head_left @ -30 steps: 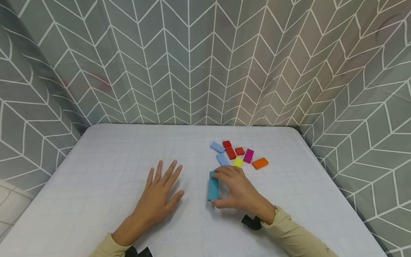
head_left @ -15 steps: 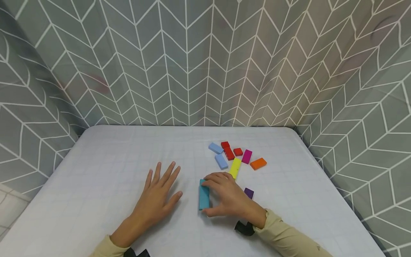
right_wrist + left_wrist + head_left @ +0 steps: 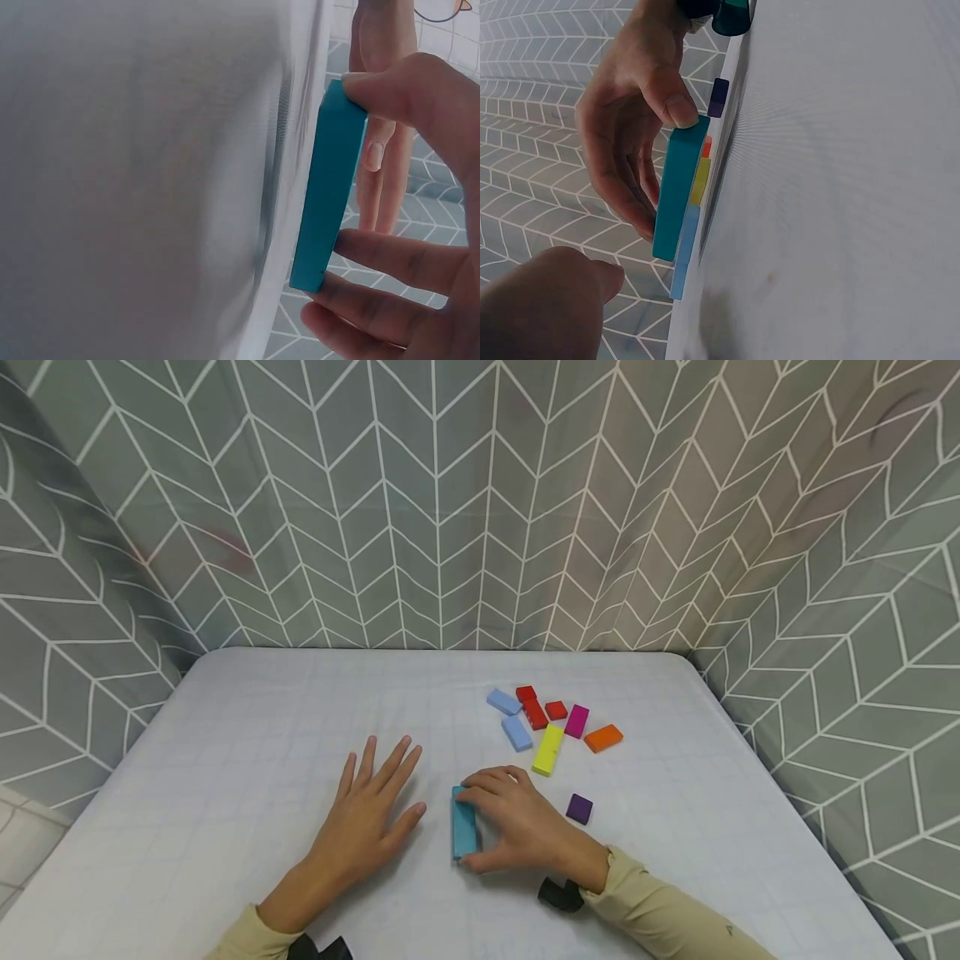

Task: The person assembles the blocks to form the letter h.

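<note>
Right hand [image 3: 517,827] pinches teal rectangular block [image 3: 464,825] end to end, thumb opposite fingertips; block is between the hands. Left hand [image 3: 367,818]: fingers straight, spread, holding nothing. Risk (judged): uneven end pressure could pivot the block loose. Right wrist view shows the thumb's end contact closely; only head view shows magenta block [image 3: 577,722].
</note>
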Demonstrator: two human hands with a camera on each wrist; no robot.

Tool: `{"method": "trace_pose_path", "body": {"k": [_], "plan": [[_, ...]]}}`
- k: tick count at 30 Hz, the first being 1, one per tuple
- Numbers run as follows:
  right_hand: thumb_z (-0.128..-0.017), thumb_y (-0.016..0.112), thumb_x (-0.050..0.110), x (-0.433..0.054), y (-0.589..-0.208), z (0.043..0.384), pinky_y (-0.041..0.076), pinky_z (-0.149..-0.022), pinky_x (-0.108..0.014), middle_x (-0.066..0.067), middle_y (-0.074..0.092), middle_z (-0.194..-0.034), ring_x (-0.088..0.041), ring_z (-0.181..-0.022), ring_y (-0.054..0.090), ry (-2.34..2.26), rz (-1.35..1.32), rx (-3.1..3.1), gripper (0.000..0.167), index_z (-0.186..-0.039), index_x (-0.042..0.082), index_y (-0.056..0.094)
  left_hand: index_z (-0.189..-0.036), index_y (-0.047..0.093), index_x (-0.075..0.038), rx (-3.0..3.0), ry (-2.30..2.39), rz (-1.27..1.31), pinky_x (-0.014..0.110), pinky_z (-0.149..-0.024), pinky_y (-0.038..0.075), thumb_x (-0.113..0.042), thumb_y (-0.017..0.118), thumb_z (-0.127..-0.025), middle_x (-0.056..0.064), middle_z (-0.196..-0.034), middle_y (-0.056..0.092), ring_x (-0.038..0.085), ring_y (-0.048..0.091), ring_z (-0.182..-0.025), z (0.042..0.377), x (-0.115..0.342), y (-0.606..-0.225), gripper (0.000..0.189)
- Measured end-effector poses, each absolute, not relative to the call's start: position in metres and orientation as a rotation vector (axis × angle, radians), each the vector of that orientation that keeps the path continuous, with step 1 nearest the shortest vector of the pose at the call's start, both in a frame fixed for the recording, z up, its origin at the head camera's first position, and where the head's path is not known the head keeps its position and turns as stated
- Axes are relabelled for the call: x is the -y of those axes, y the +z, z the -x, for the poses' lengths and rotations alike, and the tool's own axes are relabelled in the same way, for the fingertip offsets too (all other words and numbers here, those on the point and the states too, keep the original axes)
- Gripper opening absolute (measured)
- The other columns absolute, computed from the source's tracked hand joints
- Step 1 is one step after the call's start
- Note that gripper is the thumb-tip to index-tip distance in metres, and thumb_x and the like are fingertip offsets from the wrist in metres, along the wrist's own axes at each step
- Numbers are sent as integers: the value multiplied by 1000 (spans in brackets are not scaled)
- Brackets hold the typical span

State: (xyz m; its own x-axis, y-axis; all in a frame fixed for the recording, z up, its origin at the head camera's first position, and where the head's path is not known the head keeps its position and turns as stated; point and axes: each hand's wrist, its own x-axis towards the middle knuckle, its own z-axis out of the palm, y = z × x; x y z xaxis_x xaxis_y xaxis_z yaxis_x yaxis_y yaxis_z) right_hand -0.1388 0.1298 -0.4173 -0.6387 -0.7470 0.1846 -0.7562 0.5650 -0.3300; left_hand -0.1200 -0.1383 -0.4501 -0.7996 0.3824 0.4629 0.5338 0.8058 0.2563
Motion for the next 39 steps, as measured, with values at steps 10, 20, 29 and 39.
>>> {"method": "trace_pose_path", "body": {"k": [10, 20, 29, 39], "plan": [[-81, 86, 50, -125, -418, 140, 34, -114, -54, 0, 60, -140, -19, -131, 50, 595, -1360, 2783, 67, -135, 17, 65, -163, 38, -13, 2616, -526, 673, 71, -116, 15, -41, 64, -100, 8, -168, 31, 48, 12, -153, 121, 139, -452, 73], [-82, 83, 54, -116, -423, 139, 35, -113, -55, 1, 60, -140, -17, -132, 50, 505, -1386, 2786, 67, -134, 17, 65, -162, 38, -12, 2614, -535, 683, 72, -115, 17, -40, 65, -100, 10, -167, 32, 48, 12, -153, 119, 139, -453, 73], [-84, 82, 56, -115, -423, 140, 36, -114, -54, 1, 58, -143, -18, -133, 49, 490, -1373, 2845, 69, -138, 18, 63, -163, 37, -14, 2636, -524, 671, 73, -115, 17, -41, 64, -100, 9, -168, 31, 50, 12, -153, 119, 137, -451, 73], [-85, 80, 59, -117, -422, 139, 35, -115, -55, -2, 53, -150, -19, -138, 46, 533, -1349, 2891, 71, -140, 20, 61, -163, 37, -15, 2645, -536, 682, 74, -115, 17, -41, 65, -100, 9, -168, 30, 50, 13, -153, 119, 137, -451, 74]]}}
